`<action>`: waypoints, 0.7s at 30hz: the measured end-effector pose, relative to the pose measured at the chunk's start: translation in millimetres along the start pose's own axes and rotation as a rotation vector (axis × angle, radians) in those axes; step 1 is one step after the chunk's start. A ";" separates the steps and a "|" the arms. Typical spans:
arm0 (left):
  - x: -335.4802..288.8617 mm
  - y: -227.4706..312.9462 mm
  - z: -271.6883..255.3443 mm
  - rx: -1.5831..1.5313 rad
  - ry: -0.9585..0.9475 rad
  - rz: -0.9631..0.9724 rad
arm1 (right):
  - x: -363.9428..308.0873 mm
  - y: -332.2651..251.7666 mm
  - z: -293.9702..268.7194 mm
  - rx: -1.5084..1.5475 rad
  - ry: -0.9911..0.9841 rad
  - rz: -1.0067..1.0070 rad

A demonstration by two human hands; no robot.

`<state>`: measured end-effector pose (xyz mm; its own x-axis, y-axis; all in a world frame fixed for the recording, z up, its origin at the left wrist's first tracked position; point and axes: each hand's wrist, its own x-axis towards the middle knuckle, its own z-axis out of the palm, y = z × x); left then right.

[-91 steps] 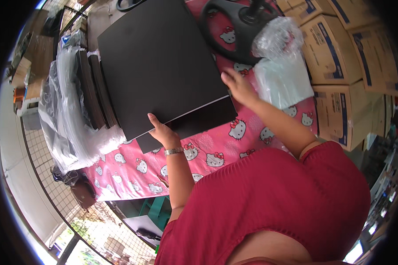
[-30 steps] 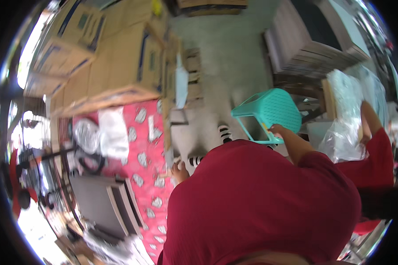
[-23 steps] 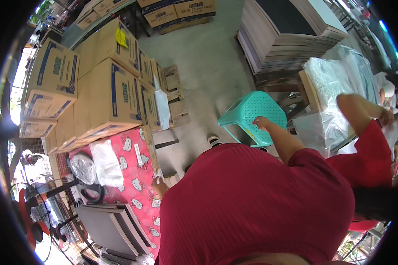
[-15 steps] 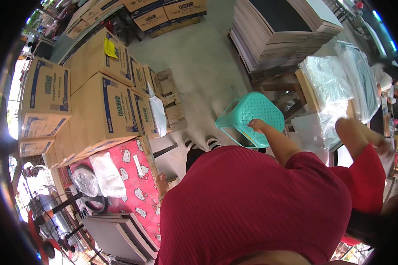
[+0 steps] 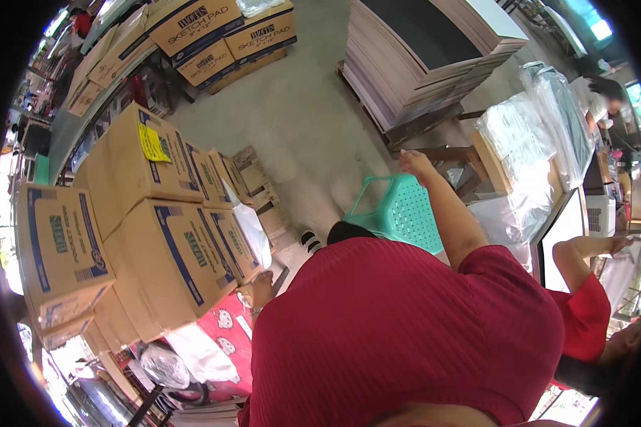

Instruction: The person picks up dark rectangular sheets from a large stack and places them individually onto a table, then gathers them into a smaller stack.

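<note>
My right hand [image 5: 417,165] hangs in the air just past the far right edge of a teal plastic stool [image 5: 409,217]. Its fingers look loosely bent and apart, and nothing shows in them. The stool has a perforated seat and stands on the floor ahead of me; my body hides its near part. Low at my left side is my left hand [image 5: 262,288], close to the corner of a stacked cardboard box [image 5: 181,267] and a white sheet [image 5: 252,231] on the boxes' side. Its fingers are too small and partly hidden to read.
Stacked cartons [image 5: 60,249] fill the left, beside a pink patterned table cover [image 5: 224,320]. A tall stack of boards [image 5: 406,71] stands ahead on a pallet. To the right, plastic-wrapped packs [image 5: 516,135] lie on a table. A person in red [image 5: 584,313] is close on my right.
My right hand has come off the stool's seat and moved up and away past its edge. The view has turned, so the cartons sit lower. The person in red has shifted an arm.
</note>
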<state>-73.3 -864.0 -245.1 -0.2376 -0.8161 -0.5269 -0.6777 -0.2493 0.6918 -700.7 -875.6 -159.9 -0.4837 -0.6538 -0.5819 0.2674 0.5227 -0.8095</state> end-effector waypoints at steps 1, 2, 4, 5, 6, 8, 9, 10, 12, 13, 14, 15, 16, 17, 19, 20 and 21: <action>11.7 28.0 -6.0 -0.117 0.129 -0.044 | 4.9 -7.1 2.9 0.073 0.048 -0.029; 31.2 53.2 -17.3 -0.224 0.092 -0.102 | 13.2 -12.5 -0.3 0.141 0.051 -0.036; 61.0 106.2 -40.5 -0.317 -0.025 -0.125 | 22.4 -26.1 0.9 0.285 0.057 -0.020; 78.8 130.9 -44.7 -0.321 -0.027 -0.102 | 28.8 -36.1 -0.7 0.362 0.061 -0.018; 95.9 156.4 -48.7 -0.337 -0.049 -0.103 | 37.6 -49.3 -6.4 0.382 0.112 -0.025; 128.9 199.5 -52.2 -0.375 -0.086 -0.111 | 59.0 -76.1 -25.6 0.418 0.205 -0.034; 152.2 213.6 -51.0 -0.400 -0.099 -0.094 | 75.9 -89.6 -36.9 0.469 0.252 -0.080; 176.2 231.5 -52.3 -0.378 -0.121 -0.080 | 95.7 -102.3 -50.8 0.522 0.300 -0.125; 223.8 286.5 -49.0 -0.324 -0.134 -0.063 | 137.1 -126.7 -79.3 0.628 0.395 -0.179; 243.7 330.7 -48.4 -0.285 -0.132 -0.055 | 156.0 -136.6 -96.3 0.688 0.450 -0.190; 270.3 368.8 -46.4 -0.246 -0.122 -0.046 | 176.9 -150.6 -106.5 0.750 0.498 -0.201; 307.6 388.8 -45.9 -0.222 -0.155 0.026 | 199.8 -166.2 -107.9 0.763 0.515 -0.184; 344.1 408.8 -43.5 -0.198 -0.191 0.091 | 218.9 -179.8 -108.9 0.771 0.534 -0.162; 376.7 442.9 -32.8 -0.250 -0.198 0.090 | 233.3 -189.9 -113.8 0.779 0.569 -0.141; 428.4 530.7 -8.9 -0.290 -0.229 0.090 | 244.5 -208.1 -123.6 0.753 0.544 -0.049; 455.5 578.0 5.7 -0.278 -0.255 0.102 | 253.1 -211.3 -132.7 0.732 0.525 -0.050; 485.5 611.1 16.6 -0.262 -0.263 0.146 | 268.9 -216.5 -135.8 0.710 0.481 -0.051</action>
<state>-614.3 -1403.9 -86.3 -0.5114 -0.6996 -0.4990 -0.4311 -0.2935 0.8533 -1001.9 -1090.3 -130.5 -0.7672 -0.2802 -0.5770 0.6162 -0.0720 -0.7843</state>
